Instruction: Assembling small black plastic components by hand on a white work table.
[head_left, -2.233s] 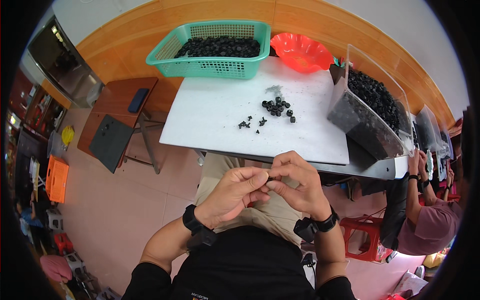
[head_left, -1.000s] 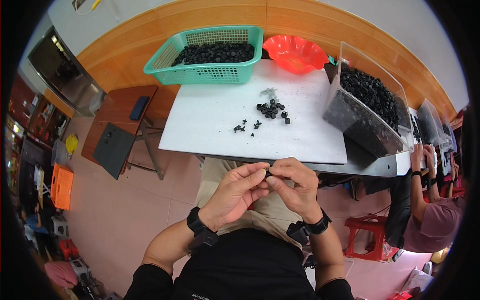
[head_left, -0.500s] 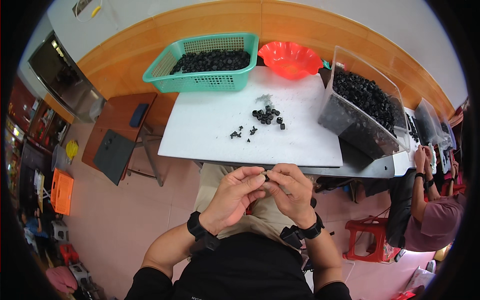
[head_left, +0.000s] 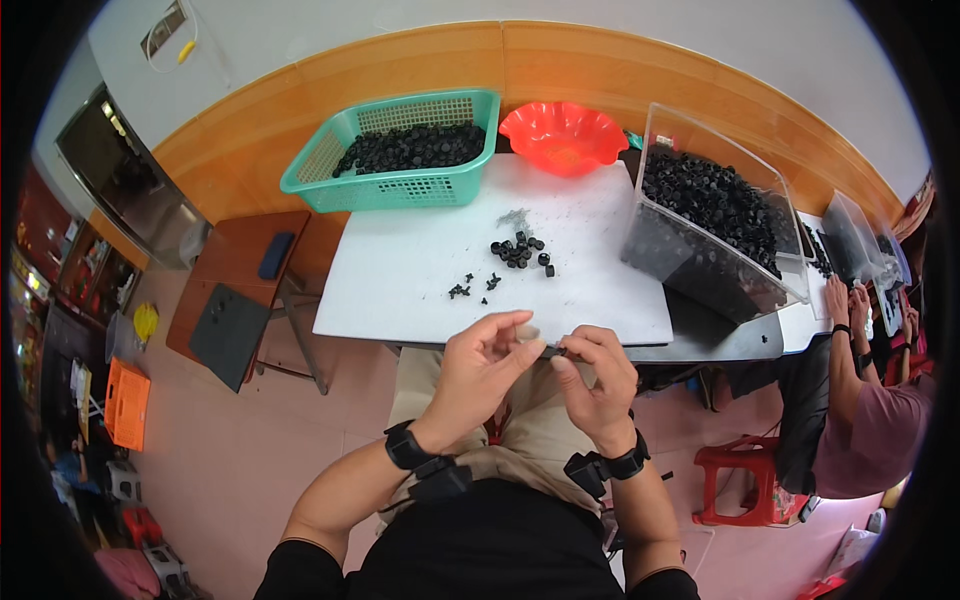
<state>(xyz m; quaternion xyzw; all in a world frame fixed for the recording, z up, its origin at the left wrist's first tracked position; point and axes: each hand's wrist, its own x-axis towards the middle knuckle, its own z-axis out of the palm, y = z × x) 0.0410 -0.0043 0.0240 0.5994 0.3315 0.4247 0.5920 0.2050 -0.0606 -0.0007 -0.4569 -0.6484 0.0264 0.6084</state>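
Just in front of the table's near edge, a small black plastic part (head_left: 550, 352) sits between the fingertips of both hands. My left hand (head_left: 478, 368) pinches it by the thumb; its index finger is lifted and another fingertip is blurred. From the other side, the thumb and fingers of my right hand (head_left: 600, 385) close on the part. Its exact shape is mostly hidden. Beyond my hands, on a white foam board (head_left: 400, 300), lie a cluster of round black caps (head_left: 518, 250) and several small black pronged pieces (head_left: 460, 290).
A green basket (head_left: 400, 190) of black parts stands at the back left, beside a red wavy-rimmed bowl (head_left: 565, 140). A clear bin (head_left: 690, 255) heaped with black parts tilts at the right. A co-worker sits at far right, near a red stool (head_left: 735, 485). A brown folding table (head_left: 230, 260) is at left.
My hands have drawn slightly apart, and the left index finger has lifted. The black part shows more between the fingertips. The whole view has shifted a little.
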